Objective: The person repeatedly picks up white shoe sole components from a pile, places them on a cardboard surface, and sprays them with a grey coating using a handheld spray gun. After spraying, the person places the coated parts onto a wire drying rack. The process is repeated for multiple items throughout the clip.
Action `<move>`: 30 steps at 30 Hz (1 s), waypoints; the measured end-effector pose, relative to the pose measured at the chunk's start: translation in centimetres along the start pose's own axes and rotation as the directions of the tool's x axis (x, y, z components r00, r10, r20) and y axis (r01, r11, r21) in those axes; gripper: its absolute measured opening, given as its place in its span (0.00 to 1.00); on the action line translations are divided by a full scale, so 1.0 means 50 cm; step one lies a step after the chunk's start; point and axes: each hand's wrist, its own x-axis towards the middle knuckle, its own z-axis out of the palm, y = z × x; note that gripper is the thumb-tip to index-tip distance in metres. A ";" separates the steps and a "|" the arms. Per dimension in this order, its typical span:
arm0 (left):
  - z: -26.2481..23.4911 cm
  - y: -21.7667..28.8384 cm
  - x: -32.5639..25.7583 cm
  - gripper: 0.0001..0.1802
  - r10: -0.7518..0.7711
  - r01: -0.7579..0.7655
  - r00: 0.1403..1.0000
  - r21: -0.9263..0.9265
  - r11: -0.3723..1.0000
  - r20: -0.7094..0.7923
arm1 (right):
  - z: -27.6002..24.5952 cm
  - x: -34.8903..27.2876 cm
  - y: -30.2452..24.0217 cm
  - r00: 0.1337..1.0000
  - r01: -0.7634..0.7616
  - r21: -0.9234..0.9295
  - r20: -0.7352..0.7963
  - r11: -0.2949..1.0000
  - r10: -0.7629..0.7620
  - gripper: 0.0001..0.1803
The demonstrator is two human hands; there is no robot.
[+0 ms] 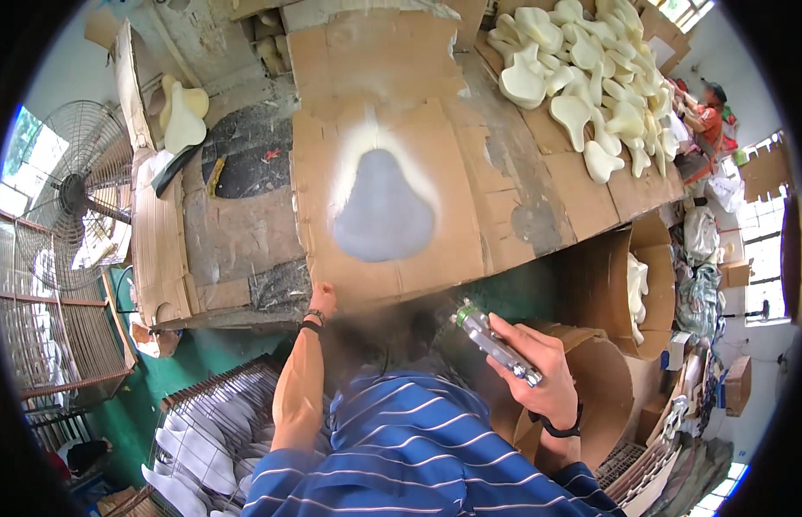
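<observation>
My right hand (539, 366) is wrapped round a silver spray gun (496, 340) with a green ring near its nozzle end, held off the front edge of the bench. Ahead of me, a grey saddle-shaped piece (383, 211) lies on a cardboard sheet (452, 258), narrow end away from me. Whitish overspray rings it, thickest around the narrow end. My left hand (323, 299) is closed at the near edge of the cardboard, left of the grey piece; whatever its fingers may hold is hidden.
Cream foam saddle pads (582, 77) are heaped at the far right, with two pads (184, 116) at the far left. A fan (73, 194) stands left. Grey pieces fill a wire rack (194, 439) at lower left. Cardboard drums (655, 293) stand right; a person (707, 116) is beyond.
</observation>
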 end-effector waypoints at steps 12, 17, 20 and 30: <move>0.005 -0.003 0.002 0.12 -0.009 0.011 0.999 -0.042 0.999 0.050 | 0.019 0.042 0.021 0.983 0.045 -0.037 -0.177 0.998 -0.051 0.27; -0.004 -0.005 -0.002 0.12 -0.003 0.004 1.000 -0.026 1.000 0.030 | 0.024 0.042 0.020 0.972 -0.039 -0.014 -0.231 0.999 0.035 0.25; -0.003 -0.010 0.000 0.12 0.022 -0.021 1.000 -0.025 0.999 0.007 | 0.002 0.022 0.021 0.981 -0.057 -0.045 -0.188 0.997 0.048 0.25; -0.005 -0.012 -0.003 0.13 0.030 -0.028 0.999 -0.069 0.997 0.031 | -0.047 -0.049 0.012 0.973 -0.216 -0.073 -0.104 0.974 0.208 0.29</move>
